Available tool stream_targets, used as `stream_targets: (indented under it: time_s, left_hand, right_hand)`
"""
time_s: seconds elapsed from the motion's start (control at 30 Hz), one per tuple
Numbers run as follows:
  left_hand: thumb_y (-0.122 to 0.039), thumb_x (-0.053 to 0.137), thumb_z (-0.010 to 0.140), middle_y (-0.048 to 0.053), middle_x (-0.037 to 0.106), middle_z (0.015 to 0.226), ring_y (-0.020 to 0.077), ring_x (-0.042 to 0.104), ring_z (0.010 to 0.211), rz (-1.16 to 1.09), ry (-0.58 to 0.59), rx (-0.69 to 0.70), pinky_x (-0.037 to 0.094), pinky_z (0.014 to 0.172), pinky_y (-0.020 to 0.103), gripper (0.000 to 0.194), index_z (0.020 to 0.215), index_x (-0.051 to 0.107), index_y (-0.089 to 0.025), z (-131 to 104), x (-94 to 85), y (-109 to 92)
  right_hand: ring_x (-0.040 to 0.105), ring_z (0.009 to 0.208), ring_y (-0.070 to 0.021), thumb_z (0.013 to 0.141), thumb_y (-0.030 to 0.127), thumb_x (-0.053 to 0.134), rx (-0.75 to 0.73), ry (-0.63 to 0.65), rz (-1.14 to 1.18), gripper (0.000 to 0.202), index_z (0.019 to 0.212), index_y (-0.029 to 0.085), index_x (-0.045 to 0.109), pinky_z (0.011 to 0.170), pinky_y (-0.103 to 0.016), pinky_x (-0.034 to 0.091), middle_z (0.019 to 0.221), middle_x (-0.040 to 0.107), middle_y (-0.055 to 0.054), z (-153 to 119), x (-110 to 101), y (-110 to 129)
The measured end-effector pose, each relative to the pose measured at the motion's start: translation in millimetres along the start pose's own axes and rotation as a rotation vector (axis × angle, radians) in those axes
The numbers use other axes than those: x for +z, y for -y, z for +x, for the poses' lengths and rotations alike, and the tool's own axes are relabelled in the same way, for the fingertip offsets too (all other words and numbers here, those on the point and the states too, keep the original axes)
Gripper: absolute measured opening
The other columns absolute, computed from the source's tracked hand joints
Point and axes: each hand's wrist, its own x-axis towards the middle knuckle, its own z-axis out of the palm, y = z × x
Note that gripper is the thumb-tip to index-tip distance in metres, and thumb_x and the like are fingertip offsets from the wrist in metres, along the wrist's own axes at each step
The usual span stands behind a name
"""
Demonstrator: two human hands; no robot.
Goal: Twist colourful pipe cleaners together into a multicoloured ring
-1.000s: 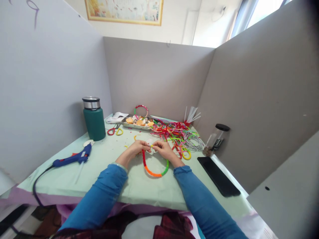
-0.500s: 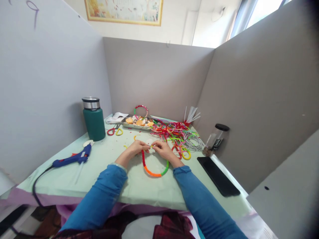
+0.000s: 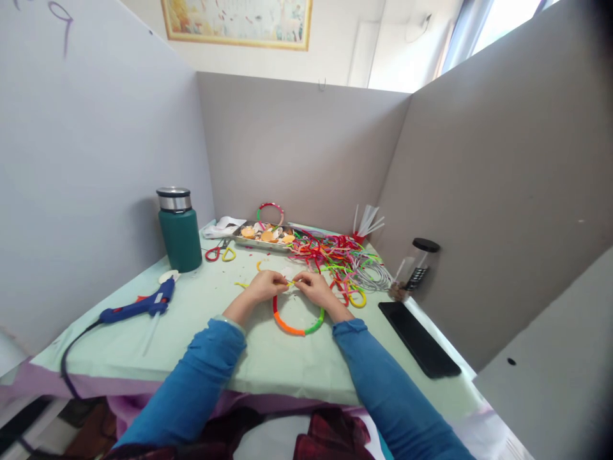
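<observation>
A ring (image 3: 290, 329) wrapped in red, orange and green fuzzy pipe cleaner hangs below my two hands, its top hidden by my fingers. My left hand (image 3: 267, 286) is closed in a pinch on a yellow pipe cleaner (image 3: 290, 283). A loose yellow end shows to the left of that hand. Close beside it, my right hand (image 3: 313, 289) pinches the same yellow strand at the ring's top. Just right of my right hand lie scissors with red and yellow handles (image 3: 357, 297).
A heap of coloured pipe cleaners (image 3: 330, 249) and a metal tray (image 3: 261, 245) of shells or chips lie at the back. On the left are a green bottle (image 3: 181, 239), a blue glue gun (image 3: 138, 308) and more scissors (image 3: 228, 254). A black phone (image 3: 419, 340) is right.
The ring has turned slightly between my hands, its orange part shifting left and up. More yellow strand shows between my fingertips and left of my left hand.
</observation>
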Motion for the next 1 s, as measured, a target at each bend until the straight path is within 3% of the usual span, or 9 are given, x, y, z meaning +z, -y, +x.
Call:
stream_targets:
  time_s: [0.23, 0.5, 0.63, 0.83, 1.0]
  left_hand:
    - [-0.032, 0.055, 0.072, 0.005, 0.064, 0.079, 0.0151, 0.054, 0.073, 0.248, -0.075, 0.149, 0.037, 0.068, 0.023, 0.022, 0.083, 0.071, -0.022, -2.0, -1.0, -6.7]
    - [-0.035, 0.056, 0.075, 0.005, 0.061, 0.077, 0.0147, 0.052, 0.074, 0.226, -0.114, 0.179, 0.037, 0.069, 0.023, 0.022, 0.083, 0.071, -0.022, -1.8, -0.5, -7.5]
    - [-0.037, 0.059, 0.071, 0.005, 0.062, 0.08, 0.0146, 0.054, 0.075, 0.106, -0.142, 0.211, 0.038, 0.07, 0.024, 0.021, 0.076, 0.071, -0.02, 1.7, -0.1, -2.9]
    - [-0.039, 0.063, 0.063, 0.004, 0.062, 0.065, 0.0134, 0.052, 0.061, -0.271, -0.021, -0.012, 0.038, 0.058, 0.025, 0.029, 0.072, 0.069, -0.012, 5.1, -0.3, 2.1]
    - [-0.036, 0.067, 0.058, 0.0, 0.052, 0.052, 0.0073, 0.038, 0.045, -0.442, -0.022, -0.212, 0.026, 0.044, 0.022, 0.028, 0.07, 0.066, -0.011, 2.1, -3.8, -3.0]
  right_hand:
    - [0.048, 0.058, -0.0104, 0.074, 0.022, 0.053, 0.017, 0.037, -0.001, 0.015, 0.082, 0.018, 0.065, 0.056, -0.021, 0.035, 0.067, 0.06, 0.0, 0.6, 0.3, 0.8]
    - [0.051, 0.063, -0.0112, 0.075, 0.023, 0.053, -0.025, 0.113, 0.069, 0.014, 0.079, 0.017, 0.064, 0.059, -0.022, 0.037, 0.069, 0.06, 0.0, -1.6, -0.4, 6.6]
    - [0.049, 0.061, -0.0105, 0.075, 0.023, 0.053, -0.039, 0.134, 0.12, 0.012, 0.076, 0.016, 0.063, 0.058, -0.021, 0.037, 0.066, 0.058, 0.001, -2.1, -0.2, 6.2]
    - [0.049, 0.063, -0.011, 0.076, 0.025, 0.053, -0.049, 0.181, 0.179, 0.014, 0.076, 0.016, 0.063, 0.059, -0.021, 0.037, 0.067, 0.058, 0.001, -3.6, -2.9, 10.9]
    - [0.05, 0.063, -0.0111, 0.075, 0.026, 0.054, -0.027, 0.194, 0.24, 0.013, 0.074, 0.016, 0.063, 0.06, -0.022, 0.038, 0.067, 0.058, 0.0, -4.3, -4.2, 16.5]
